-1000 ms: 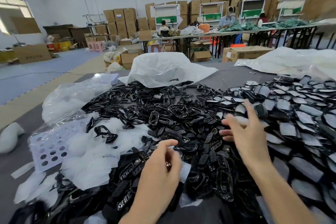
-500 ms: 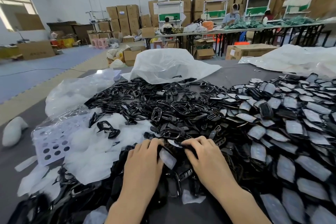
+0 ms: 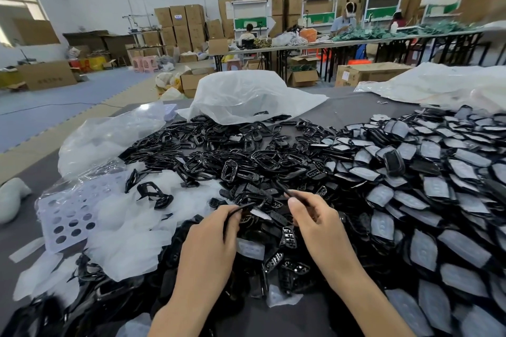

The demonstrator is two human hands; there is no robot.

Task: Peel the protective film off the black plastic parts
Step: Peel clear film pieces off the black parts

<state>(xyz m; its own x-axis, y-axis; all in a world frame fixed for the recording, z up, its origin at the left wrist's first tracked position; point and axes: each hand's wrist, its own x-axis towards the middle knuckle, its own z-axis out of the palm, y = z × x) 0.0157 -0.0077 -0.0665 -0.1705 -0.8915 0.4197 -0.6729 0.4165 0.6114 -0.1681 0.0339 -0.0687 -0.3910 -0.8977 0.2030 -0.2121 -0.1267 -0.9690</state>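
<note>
Seems mid-peel just over the heap of black parts [image 3: 246, 161]: pinches a thin black plastic part [image 3: 237, 209] in the left hand [image 3: 216, 232], clamps the right hand [image 3: 315, 219] on a dark narrow strip [image 3: 286, 191], next needing a steady pull to free the whitish film flap [image 3: 260, 214] between.
</note>
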